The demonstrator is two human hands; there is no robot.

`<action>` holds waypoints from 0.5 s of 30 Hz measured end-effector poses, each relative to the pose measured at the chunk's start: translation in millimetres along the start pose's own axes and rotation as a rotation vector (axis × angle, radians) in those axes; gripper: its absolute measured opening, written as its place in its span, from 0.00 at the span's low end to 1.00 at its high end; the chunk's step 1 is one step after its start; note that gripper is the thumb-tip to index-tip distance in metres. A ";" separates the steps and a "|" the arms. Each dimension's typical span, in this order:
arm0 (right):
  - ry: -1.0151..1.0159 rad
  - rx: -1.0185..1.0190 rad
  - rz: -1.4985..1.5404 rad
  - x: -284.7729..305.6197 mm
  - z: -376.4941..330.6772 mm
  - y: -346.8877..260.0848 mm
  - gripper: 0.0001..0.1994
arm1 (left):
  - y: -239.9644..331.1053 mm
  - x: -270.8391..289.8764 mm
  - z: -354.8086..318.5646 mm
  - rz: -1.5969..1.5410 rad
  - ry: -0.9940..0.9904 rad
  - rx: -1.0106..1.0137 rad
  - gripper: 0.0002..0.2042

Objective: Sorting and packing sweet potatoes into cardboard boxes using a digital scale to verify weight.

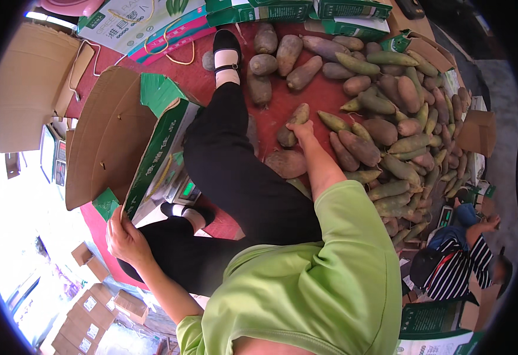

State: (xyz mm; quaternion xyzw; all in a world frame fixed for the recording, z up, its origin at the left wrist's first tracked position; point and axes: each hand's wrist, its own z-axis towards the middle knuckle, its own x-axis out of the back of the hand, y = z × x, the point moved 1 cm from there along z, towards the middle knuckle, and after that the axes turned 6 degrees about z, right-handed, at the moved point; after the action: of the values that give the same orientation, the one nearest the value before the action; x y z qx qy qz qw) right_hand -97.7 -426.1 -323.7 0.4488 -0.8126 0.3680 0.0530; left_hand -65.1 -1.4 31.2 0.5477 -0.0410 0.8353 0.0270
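Note:
My right hand [300, 131] is closed around the end of a greenish-brown radish [292, 125] just above the red cloth [277, 50]. More radishes [383, 131], some green and some purplish, are heaped right beside it. On the left, my left hand [126, 238] pinches the near edge of an open green and brown cardboard box [155, 157]. The box stands on a digital scale [187, 190] with a lit green display. Its inside is mostly hidden by the flaps.
Printed gift boxes with rope handles [167, 35] stand at the far edge. Green cartons [354, 12] are behind the heap. A person in a striped top [457, 266] is at the lower right, near another scale [445, 216]. Brown cartons [84, 313] lie at the lower left.

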 end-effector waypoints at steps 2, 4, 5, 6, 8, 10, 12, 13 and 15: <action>-0.001 0.104 -0.083 -2.6 0.5 -0.5 0.47 | 0.0 -0.5 0.5 0.003 -0.008 0.004 0.07; -0.131 0.149 -0.104 -8.1 -1.7 1.1 0.47 | -0.6 -1.9 0.0 0.015 -0.017 0.009 0.07; -0.263 0.193 -0.123 -12.2 -3.2 2.1 0.46 | -0.8 -2.8 -0.3 0.010 -0.020 0.007 0.07; -0.259 0.189 -0.122 -16.2 -6.5 2.2 0.46 | -1.6 -3.2 -0.5 0.021 -0.008 0.007 0.07; -0.248 0.335 -0.221 -24.6 -18.2 0.0 0.44 | -4.7 -4.0 -1.8 0.028 -0.004 -0.001 0.07; -0.258 0.316 -0.218 -25.7 -24.2 2.7 0.40 | -6.6 -5.1 -3.1 0.031 -0.001 0.016 0.07; -0.278 0.278 -0.270 -24.5 -27.2 3.7 0.38 | -10.1 -7.2 -3.5 0.030 -0.003 0.013 0.07; -0.272 0.279 -0.329 -20.8 -29.1 5.7 0.32 | -10.7 -8.1 -4.0 0.036 0.001 0.018 0.07; -0.283 0.305 -0.385 -5.9 -26.3 6.2 0.30 | -8.8 -8.4 -3.0 0.031 -0.014 0.021 0.07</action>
State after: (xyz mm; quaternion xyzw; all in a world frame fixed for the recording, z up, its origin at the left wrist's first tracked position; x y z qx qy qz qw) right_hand -105.3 -403.0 -310.5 0.6445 -0.6469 0.4031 -0.0604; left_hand -63.7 7.7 22.7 0.5530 -0.0408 0.8322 0.0079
